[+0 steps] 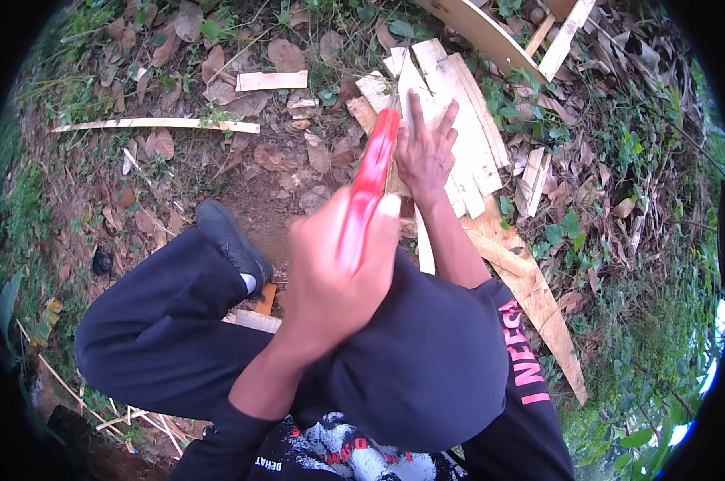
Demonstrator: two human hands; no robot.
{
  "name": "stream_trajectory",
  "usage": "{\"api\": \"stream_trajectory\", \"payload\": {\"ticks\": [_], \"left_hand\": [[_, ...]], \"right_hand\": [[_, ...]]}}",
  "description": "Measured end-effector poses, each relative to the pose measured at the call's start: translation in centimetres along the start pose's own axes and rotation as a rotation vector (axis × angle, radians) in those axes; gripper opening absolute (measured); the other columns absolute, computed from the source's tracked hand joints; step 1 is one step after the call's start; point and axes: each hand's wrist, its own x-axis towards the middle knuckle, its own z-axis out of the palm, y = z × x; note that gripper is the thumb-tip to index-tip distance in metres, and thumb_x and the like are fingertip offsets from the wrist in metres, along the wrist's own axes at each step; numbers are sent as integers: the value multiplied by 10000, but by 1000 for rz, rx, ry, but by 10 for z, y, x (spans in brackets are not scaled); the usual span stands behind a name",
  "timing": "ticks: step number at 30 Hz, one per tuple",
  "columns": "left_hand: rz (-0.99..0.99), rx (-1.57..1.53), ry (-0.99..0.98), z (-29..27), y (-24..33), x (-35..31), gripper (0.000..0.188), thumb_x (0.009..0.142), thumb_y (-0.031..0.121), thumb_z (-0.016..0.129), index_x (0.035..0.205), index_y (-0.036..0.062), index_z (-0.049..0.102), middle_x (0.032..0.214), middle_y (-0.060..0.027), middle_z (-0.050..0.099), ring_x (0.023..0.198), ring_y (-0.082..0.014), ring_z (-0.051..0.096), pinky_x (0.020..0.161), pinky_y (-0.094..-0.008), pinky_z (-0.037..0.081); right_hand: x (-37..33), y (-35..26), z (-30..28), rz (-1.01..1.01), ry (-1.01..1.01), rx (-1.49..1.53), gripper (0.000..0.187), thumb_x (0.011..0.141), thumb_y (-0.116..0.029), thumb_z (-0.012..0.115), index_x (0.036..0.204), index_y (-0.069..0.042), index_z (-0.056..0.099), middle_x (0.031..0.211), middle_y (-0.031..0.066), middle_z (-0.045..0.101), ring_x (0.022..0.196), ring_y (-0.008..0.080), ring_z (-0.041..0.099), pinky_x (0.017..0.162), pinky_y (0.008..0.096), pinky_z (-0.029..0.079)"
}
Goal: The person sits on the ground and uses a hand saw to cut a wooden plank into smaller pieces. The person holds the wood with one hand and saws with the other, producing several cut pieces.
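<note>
My left hand [330, 272] is wrapped round a long, glossy red-handled tool [372, 184], slightly blurred. Past the handle's far end shows a thin, narrow blade, nearly edge-on, so its kind is unclear. The blade meets a pale strip of wood [411, 78] on top of a pile of flat wooden slats [468, 120]. Pressed on that pile is my right hand [428, 160], fingers apart, just right of the blade. My left hand and the handle hide part of the ground below.
A curved plank [551, 321] runs beside my right arm. Wooden boards [490, 36] stand at the top right. A long strip [154, 123] and a short piece [272, 81] lie among leaves at left. My dark-clothed knee [426, 361] rises just below the pile.
</note>
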Motion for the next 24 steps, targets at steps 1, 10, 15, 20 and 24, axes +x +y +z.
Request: {"api": "stream_trajectory", "payload": {"ticks": [1, 10, 15, 20, 24], "left_hand": [[81, 13, -9, -6, 3, -7, 193, 912, 85, 650, 779, -21, 559, 537, -99, 515, 478, -102, 520, 468, -317, 399], [131, 51, 4, -13, -3, -8, 252, 917, 107, 636, 733, -12, 513, 550, -126, 491, 472, -186, 513, 476, -352, 376], [95, 111, -39, -12, 13, -3, 206, 898, 86, 652, 752, -10, 543, 551, -148, 537, 457, -223, 549, 473, -345, 412], [70, 28, 0, -17, -3, -12, 208, 899, 98, 647, 756, -16, 546, 542, -151, 524, 453, -234, 553, 475, -355, 421], [91, 46, -67, -15, -8, 7, 199, 909, 108, 639, 778, -21, 563, 548, -142, 524, 457, -212, 547, 480, -345, 421]], "right_hand": [[5, 0, 1, 2, 4, 21, 555, 955, -385, 524, 1492, -415, 386, 1538, 327, 223, 1056, 431, 554, 717, 457, 582], [9, 0, 2, 28, -65, 42, 560, 978, -441, 473, 1515, -447, 315, 1557, 322, 202, 1103, 473, 553, 776, 500, 563], [15, 7, 7, -22, 33, 3, 546, 978, -413, 486, 1505, -436, 346, 1549, 318, 219, 1062, 433, 563, 753, 479, 571], [12, -6, 2, 32, -52, 11, 551, 983, -399, 483, 1512, -430, 335, 1550, 315, 223, 1067, 433, 562, 762, 481, 565], [13, -4, 6, 85, -16, 46, 548, 990, -388, 473, 1521, -377, 342, 1548, 281, 247, 1063, 421, 562, 769, 501, 555]]}}
